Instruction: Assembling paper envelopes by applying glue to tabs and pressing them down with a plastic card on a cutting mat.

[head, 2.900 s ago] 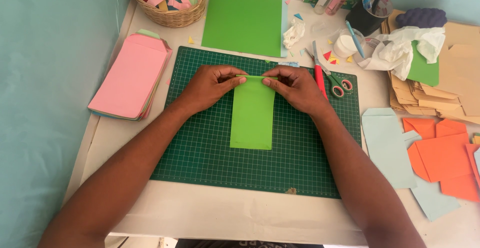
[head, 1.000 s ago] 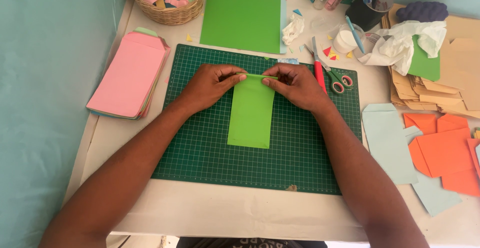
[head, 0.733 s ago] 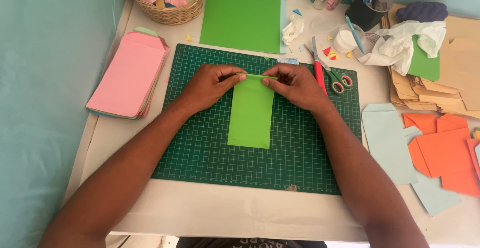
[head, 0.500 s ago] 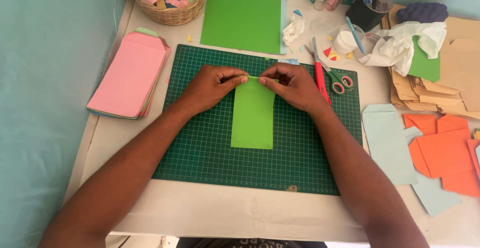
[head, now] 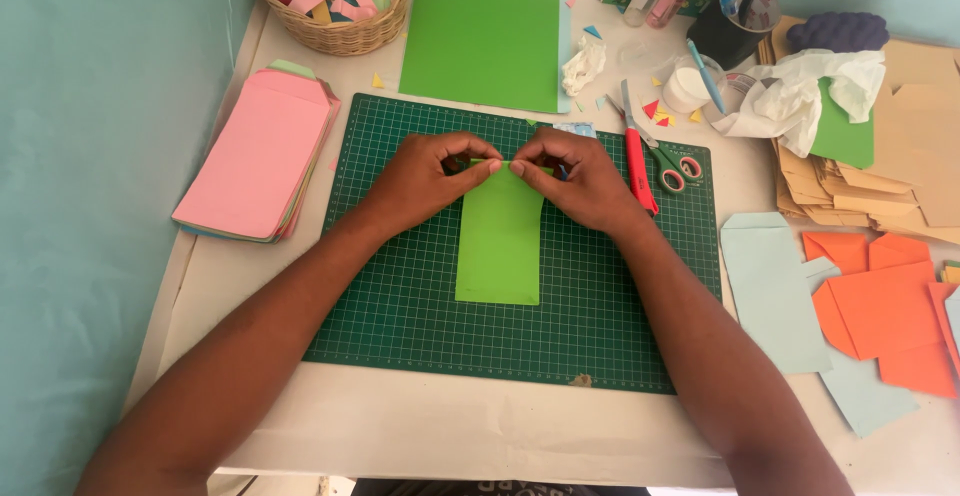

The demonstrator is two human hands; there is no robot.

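Observation:
A tall light-green paper piece (head: 499, 241) lies upright on the dark green cutting mat (head: 400, 286). My left hand (head: 425, 181) and my right hand (head: 580, 181) meet at its top edge, fingertips almost touching, pinching and pressing the top of the paper down. The top edge itself is mostly hidden under my fingers. Both forearms reach in from the bottom of the view.
A pink stack of envelopes (head: 260, 151) lies left of the mat, a basket of paper scraps (head: 335, 1) and a green sheet (head: 485, 41) behind it. Red-handled scissors (head: 650, 156) rest at the mat's right edge. Pale blue (head: 770, 286), orange (head: 880, 301) and brown envelopes (head: 900, 156) fill the right.
My fingertips have moved closer together along the top edge of the green paper. The paper and my arms have stayed in the same place.

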